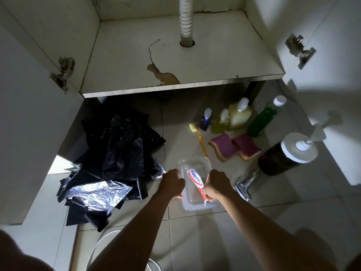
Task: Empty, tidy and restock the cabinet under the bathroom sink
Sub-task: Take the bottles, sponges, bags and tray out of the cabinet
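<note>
The fingers of the right hand pinch the crimped tail of the red-and-white toothpaste tube, which lies slanted inside the clear rectangular plastic tub. The left hand curls round the tub's left rim, steadying it on the tiled floor. Whether the tube is going in or coming out, I cannot tell in this dim light. Beyond, the white cabinet shelf looks emptied, its peeling base bare, so restocking remains. Black plastic bags lie heaped to the left; the yellow toothbrush, yellow and green soap bottles and purple sponges wait to the right.
</note>
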The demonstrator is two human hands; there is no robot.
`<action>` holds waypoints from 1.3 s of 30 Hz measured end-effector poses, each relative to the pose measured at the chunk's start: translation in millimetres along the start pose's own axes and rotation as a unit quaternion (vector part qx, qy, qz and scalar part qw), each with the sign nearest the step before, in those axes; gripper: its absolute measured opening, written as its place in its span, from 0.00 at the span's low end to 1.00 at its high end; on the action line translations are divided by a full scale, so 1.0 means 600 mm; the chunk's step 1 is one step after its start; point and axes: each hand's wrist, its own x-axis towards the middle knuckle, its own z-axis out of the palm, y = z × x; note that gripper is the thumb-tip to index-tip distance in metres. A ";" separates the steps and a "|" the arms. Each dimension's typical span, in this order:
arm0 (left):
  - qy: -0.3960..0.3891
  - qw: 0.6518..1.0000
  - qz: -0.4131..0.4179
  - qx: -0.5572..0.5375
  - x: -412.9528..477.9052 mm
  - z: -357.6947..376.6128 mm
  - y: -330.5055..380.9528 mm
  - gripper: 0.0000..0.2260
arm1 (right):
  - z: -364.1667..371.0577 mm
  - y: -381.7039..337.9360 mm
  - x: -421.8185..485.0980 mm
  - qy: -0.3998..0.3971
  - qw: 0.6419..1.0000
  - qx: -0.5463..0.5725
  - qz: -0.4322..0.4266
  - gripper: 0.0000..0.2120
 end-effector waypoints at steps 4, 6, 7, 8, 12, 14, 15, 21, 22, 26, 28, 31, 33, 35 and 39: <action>-0.003 1.000 0.002 0.001 0.003 0.002 -0.005 0.20 | -0.003 -0.009 0.000 0.009 0.996 -0.078 -0.046 0.22; -0.001 1.000 0.003 -0.005 0.002 0.003 -0.007 0.21 | -0.011 -0.013 0.006 -0.020 0.996 -0.074 -0.038 0.16; 0.001 1.000 0.002 -0.006 0.003 0.004 -0.009 0.21 | -0.018 -0.015 0.009 -0.032 0.997 -0.063 -0.037 0.11; 0.003 1.000 0.002 -0.006 0.003 0.005 -0.011 0.22 | -0.028 -0.019 0.015 -0.035 0.997 -0.053 -0.038 0.05; 0.005 1.000 0.011 -0.001 0.009 0.008 -0.021 0.22 | -0.087 -0.048 0.072 0.077 0.994 -0.017 -0.073 0.10; 0.009 1.000 0.013 -0.001 0.011 0.011 -0.026 0.22 | -0.104 -0.060 0.099 0.137 0.987 -0.035 -0.078 0.09; 0.010 1.000 0.013 -0.001 0.012 0.013 -0.029 0.22 | -0.106 -0.063 0.110 0.163 0.982 -0.049 -0.080 0.10; 0.008 1.000 0.012 -0.002 0.019 0.016 -0.042 0.22 | -0.065 -0.064 0.158 0.159 0.984 -0.037 -0.069 0.13; 0.008 1.000 0.012 -0.004 0.021 0.016 -0.041 0.22 | -0.062 -0.062 0.164 0.158 0.985 -0.035 -0.061 0.12; 0.010 1.000 0.012 -0.008 0.020 0.014 -0.040 0.21 | -0.061 -0.052 0.183 0.132 0.987 -0.081 -0.050 0.10; 0.009 1.000 0.010 -0.010 0.018 0.015 -0.039 0.21 | -0.060 -0.034 0.209 0.123 0.983 -0.128 -0.037 0.12; 0.006 1.000 0.010 -0.011 0.016 0.014 -0.032 0.21 | -0.068 -0.006 0.250 0.126 0.974 -0.178 -0.061 0.15; 0.000 1.000 0.004 -0.013 0.015 0.016 -0.029 0.21 | -0.108 -0.023 0.168 0.143 0.976 -0.139 -0.087 0.13; -0.007 1.000 0.001 -0.013 0.013 0.012 -0.021 0.21 | -0.146 -0.031 0.106 0.111 0.987 -0.053 -0.102 0.09; -0.009 1.000 -0.002 -0.007 0.009 0.010 -0.005 0.22 | -0.159 -0.019 0.018 -0.129 0.990 0.011 -0.051 0.06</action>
